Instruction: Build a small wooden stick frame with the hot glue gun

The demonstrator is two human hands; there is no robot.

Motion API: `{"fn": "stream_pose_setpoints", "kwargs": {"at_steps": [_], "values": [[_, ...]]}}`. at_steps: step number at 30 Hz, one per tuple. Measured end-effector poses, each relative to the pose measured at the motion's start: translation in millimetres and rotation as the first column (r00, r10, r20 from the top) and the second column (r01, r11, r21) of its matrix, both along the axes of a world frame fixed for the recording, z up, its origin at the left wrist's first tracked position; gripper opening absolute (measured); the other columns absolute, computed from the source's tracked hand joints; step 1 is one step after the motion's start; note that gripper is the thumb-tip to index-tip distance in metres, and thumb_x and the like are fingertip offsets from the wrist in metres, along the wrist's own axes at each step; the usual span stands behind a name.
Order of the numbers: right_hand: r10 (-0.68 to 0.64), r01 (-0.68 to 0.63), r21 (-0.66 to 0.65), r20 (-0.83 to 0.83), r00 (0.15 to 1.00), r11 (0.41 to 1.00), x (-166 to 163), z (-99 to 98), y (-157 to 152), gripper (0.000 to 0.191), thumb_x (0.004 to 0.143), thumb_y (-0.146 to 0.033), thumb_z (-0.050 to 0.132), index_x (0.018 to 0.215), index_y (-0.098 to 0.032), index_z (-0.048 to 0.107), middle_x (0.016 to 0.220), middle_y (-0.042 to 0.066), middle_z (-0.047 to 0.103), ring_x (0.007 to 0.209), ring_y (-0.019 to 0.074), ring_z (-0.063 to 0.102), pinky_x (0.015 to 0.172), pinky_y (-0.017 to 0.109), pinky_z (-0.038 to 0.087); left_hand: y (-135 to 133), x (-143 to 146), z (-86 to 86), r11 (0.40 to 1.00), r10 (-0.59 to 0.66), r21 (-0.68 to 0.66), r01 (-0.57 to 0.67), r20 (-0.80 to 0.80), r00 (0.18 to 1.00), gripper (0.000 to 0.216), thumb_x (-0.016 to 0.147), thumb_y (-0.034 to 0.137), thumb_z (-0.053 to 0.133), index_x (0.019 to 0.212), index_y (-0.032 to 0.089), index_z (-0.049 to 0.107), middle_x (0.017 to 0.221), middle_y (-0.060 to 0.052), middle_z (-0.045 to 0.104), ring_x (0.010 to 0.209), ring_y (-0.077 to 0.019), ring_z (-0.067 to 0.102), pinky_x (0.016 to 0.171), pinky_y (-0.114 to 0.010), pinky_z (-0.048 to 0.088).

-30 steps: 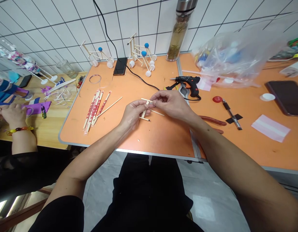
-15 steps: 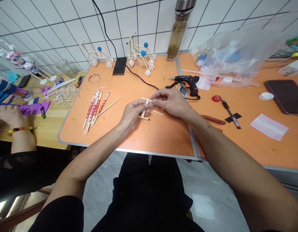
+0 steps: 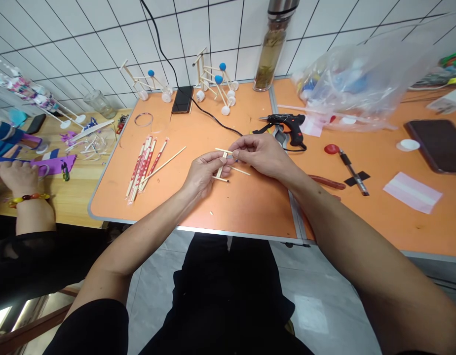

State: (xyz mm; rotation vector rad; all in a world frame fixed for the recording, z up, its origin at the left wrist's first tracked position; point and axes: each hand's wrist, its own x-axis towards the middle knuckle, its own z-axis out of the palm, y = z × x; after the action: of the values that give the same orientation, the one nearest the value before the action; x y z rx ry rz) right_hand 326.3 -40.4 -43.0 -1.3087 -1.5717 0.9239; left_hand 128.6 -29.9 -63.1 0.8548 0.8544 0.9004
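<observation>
Between my hands, above the orange table [image 3: 250,207], is a small frame of wooden sticks [image 3: 220,170] joined crosswise. My left hand [image 3: 203,175] is closed on it, thumb on top. With thumb and fingers pinched, my right hand [image 3: 259,154] holds the frame's right side; a small dark bit shows at the fingertips, too small to name. One thin stick [image 3: 240,170] pokes out below the right fingers. To the left lie chopsticks in red-printed wrappers [image 3: 142,167] and a loose bare stick [image 3: 165,167]. Behind my right hand rests a black glue gun [image 3: 287,127].
Two stick models with white wheels and blue balls [image 3: 218,79] stand by the wall, near a phone [image 3: 182,100] and a tall tea bottle [image 3: 274,54]. At right are a plastic bag [image 3: 354,88], a pen [image 3: 354,172] and another phone [image 3: 437,146]. A co-worker's hand [image 3: 19,176] is at left.
My hands and the stick frame hold nearly the same position. At the far left, the co-worker's hand has shifted slightly to the right.
</observation>
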Motion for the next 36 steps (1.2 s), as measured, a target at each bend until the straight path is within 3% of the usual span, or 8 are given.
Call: {"fn": "stream_pose_setpoints", "kwargs": {"at_steps": [16, 26, 36], "values": [[0.013, -0.054, -0.201, -0.198, 0.980, 0.978, 8.4, 1.2, 2.5, 0.009, 0.077, -0.023, 0.088, 0.086, -0.023, 0.088, 0.077, 0.003, 0.080, 0.066, 0.0144, 0.066, 0.060, 0.023, 0.056, -0.3, 2.3, 2.7, 1.000, -0.009, -0.029, 0.008, -0.047, 0.999, 0.005, 0.089, 0.012, 0.084, 0.094, 0.014, 0.083, 0.091, -0.007, 0.085, 0.063, -0.0080, 0.070, 0.071, -0.022, 0.060], [-0.032, -0.052, -0.285, -0.282, 0.959, 0.957, 6.0, 6.7, 6.4, 0.015, 0.074, -0.024, 0.098, 0.082, -0.020, 0.085, 0.068, 0.003, 0.073, 0.060, 0.0137, 0.062, 0.055, 0.026, 0.054, 1.4, 3.1, 3.4, 0.999, 0.005, -0.033, -0.006, -0.026, 1.000, 0.006, 0.088, 0.010, 0.083, 0.093, 0.013, 0.083, 0.091, -0.009, 0.086, 0.062, -0.0090, 0.071, 0.069, -0.023, 0.061], [-0.037, -0.054, -0.249, -0.346, 0.938, 0.967, 12.5, 13.7, 39.3, 0.020, 0.069, -0.019, 0.100, 0.079, -0.020, 0.083, 0.066, 0.001, 0.072, 0.056, 0.0116, 0.061, 0.055, 0.024, 0.056, 38.6, 10.2, 18.1, 0.999, 0.010, -0.038, -0.012, -0.035, 0.999, 0.008, 0.089, 0.004, 0.077, 0.092, 0.010, 0.080, 0.085, -0.010, 0.084, 0.061, -0.0131, 0.074, 0.066, -0.026, 0.064]]}}
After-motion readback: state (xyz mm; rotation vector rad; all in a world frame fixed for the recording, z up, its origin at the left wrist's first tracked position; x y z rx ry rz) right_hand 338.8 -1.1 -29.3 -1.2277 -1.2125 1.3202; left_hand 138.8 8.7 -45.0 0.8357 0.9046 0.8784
